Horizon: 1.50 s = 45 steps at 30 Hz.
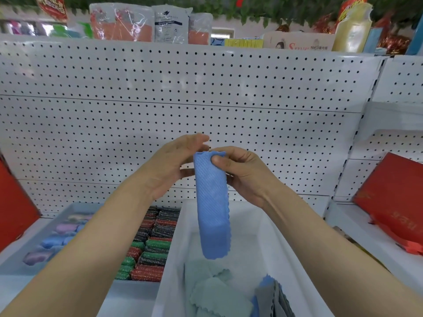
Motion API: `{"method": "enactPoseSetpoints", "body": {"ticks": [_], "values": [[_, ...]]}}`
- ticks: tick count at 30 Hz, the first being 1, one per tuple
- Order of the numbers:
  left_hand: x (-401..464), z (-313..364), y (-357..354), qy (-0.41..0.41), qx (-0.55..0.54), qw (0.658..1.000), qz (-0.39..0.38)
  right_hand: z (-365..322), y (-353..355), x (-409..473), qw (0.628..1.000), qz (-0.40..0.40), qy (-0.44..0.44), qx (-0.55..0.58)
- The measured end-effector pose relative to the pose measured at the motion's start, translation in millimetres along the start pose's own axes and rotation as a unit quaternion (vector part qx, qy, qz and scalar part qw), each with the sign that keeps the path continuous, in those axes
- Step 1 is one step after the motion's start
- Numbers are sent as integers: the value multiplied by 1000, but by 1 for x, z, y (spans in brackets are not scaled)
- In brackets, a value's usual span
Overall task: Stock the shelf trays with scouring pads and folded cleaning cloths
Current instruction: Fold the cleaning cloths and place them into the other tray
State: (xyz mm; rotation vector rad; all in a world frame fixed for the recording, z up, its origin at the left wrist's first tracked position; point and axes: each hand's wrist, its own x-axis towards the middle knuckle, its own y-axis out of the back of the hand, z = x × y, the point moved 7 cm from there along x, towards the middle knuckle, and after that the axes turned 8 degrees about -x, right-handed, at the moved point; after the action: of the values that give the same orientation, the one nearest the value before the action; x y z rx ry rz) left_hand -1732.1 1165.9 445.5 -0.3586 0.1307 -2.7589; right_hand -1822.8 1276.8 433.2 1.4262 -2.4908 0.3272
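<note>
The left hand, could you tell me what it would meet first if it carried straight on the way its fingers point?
Probably the right hand beside the hanging blue textured cloth; the left hand points rightwards towards it, though depth is unclear.

White pegboard back panel (183, 88) spans the far side, dotted with rows of small holes. Along the top shelf: plastic-wrapped orange and white packs (121, 22), a white bag with dark print (168, 24), a yellow box (243, 43), a printed carton (297, 42), a pale yellow bottle (351, 30). Green leaf garland (229, 5) hangs above. Red box (393, 200) leans on the right shelf; another red panel (13, 202) at far left.
</note>
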Motion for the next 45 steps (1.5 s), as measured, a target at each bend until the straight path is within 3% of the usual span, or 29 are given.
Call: {"method": "enactPoseSetpoints", "body": {"ticks": [5, 8, 12, 14, 18, 19, 23, 25, 34, 41, 45], "values": [[-1, 5, -9, -6, 147, 989, 26, 4, 11, -2, 998, 59, -28, -10], [2, 6, -8, -3, 114, 992, 44, 19, 12, -11, 996, 34, -61, -51], [8, 9, 0, 8, 41, 997, 71, 78, 11, -42, 974, -17, -120, -190], [10, 11, 6, 10, 22, 996, 91, 116, 13, -62, 945, -44, -160, -282], [10, 17, 8, 18, 5, 996, 88, 153, 29, -87, 846, -169, -215, -457], [10, 17, 8, 21, 8, 996, 83, 149, 35, -87, 847, -173, -218, -454], [11, 16, 1, 38, 30, 997, 53, 91, 44, -64, 950, -58, -120, -282], [12, 13, -3, 43, 35, 998, 38, 70, 35, -51, 969, -40, -77, -232], [13, 0, 24, 41, 71, 994, 70, 68, 2, -49, 975, -99, -144, -135], [11, -33, 41, 91, 47, 991, 85, 9, -8, -39, 964, -87, 16, -253], [7, -53, 33, 139, -17, 989, 54, -8, -10, -33, 970, -64, 64, -227]]}}
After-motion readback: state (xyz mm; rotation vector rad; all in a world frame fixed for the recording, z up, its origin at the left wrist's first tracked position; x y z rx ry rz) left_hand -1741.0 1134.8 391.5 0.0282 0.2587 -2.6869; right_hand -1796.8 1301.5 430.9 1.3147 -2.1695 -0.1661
